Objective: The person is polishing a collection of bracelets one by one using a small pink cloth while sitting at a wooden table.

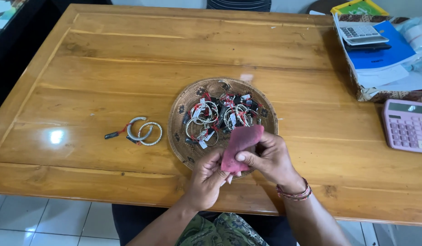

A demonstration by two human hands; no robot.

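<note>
Item, left: two silver bangles (145,131) lay on the counter (83,68), apart from the woven tray (179,120). Centre: my left hand (207,177) and right hand (268,157) both pinched a pink cloth (240,143) over the tray's near rim. I judged any bangle inside the folds hidden; a loose pinch could drop it.

The cloth (240,146) is showing a dark pink colour, just in front of the basket (183,109). The basket is looking brown, with little dark flower shapes dotted around its rim. Inside the basket, the bangles (220,116) are shining silver, with red strings and black and white tags. Left of the basket, two more rings (145,131) are shining silver. The surface (106,64) is glowing orange-brown. Far right of the basket, a calculator (407,125) is showing pink.
</note>
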